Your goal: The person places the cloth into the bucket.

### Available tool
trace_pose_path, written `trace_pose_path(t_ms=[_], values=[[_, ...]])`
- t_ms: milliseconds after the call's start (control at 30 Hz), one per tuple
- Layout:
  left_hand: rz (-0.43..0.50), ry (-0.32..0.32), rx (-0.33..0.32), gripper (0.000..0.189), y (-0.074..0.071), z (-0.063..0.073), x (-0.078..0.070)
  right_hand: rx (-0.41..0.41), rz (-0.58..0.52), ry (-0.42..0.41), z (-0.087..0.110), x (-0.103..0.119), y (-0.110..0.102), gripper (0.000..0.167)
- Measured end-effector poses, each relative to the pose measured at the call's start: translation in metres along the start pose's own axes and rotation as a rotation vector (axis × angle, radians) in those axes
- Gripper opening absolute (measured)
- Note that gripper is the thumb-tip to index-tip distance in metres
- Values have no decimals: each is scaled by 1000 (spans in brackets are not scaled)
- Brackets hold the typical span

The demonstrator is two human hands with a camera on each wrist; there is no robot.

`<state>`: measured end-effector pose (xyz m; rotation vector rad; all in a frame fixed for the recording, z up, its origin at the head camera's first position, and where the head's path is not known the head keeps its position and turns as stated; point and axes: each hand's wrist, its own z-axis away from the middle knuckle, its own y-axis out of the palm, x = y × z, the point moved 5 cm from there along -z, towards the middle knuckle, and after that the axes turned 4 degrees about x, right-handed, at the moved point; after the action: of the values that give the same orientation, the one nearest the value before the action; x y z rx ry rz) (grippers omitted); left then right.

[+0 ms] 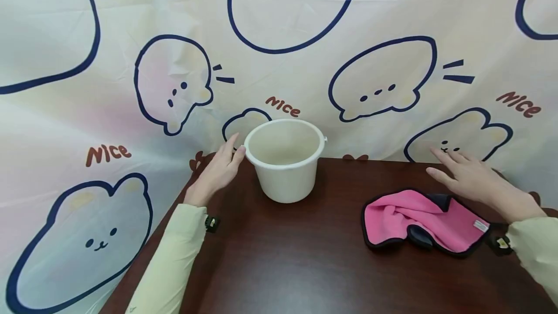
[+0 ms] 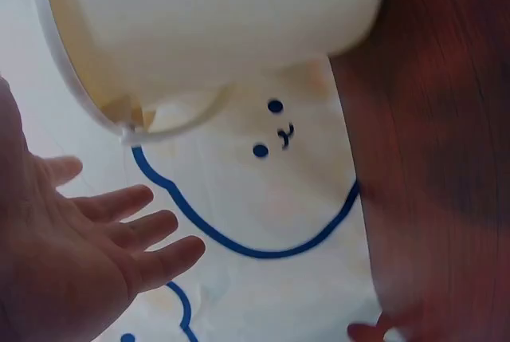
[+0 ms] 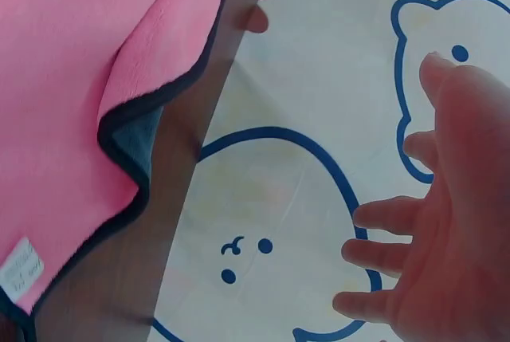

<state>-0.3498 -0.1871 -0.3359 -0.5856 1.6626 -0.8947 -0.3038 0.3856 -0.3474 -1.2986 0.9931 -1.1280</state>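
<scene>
A cream plastic bucket [image 1: 285, 159] stands upright on the dark brown desk [image 1: 283, 260], just above the middle of the head view. The left hand [image 1: 220, 168] lies at the bucket's left side, fingers [image 2: 131, 230] straight and spread, the tips at the rim, gripping nothing. At the right of the frame the right hand [image 1: 472, 178] hovers flat with fingers [image 3: 382, 258] spread, holding nothing, just above a crumpled pink cloth [image 1: 420, 222] with dark edging. A cartoon-bear sheet [image 1: 174, 76] hangs behind the desk.

Pink cloth [image 3: 72, 95] (dark-edged, folded) on dark table [image 3: 171, 222], right hand [image 3: 442, 238] with fingers spread, bear-print backdrop [image 3: 319, 79]
</scene>
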Motion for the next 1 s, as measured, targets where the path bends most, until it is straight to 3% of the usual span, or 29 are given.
trace_pose_path(t_ms=[300, 700, 1000], values=[[183, 31, -84, 74, 18, -2, -7, -13, -148, -17, 4, 8, 8, 81], [380, -22, -162, 73, 32, 3, -9, -16, -292, 7, 11, 10, 21, 83], [557, 0, -274, 67, 43, 2, -14, -11, -358, 21, 9, 26, 36, 86]])
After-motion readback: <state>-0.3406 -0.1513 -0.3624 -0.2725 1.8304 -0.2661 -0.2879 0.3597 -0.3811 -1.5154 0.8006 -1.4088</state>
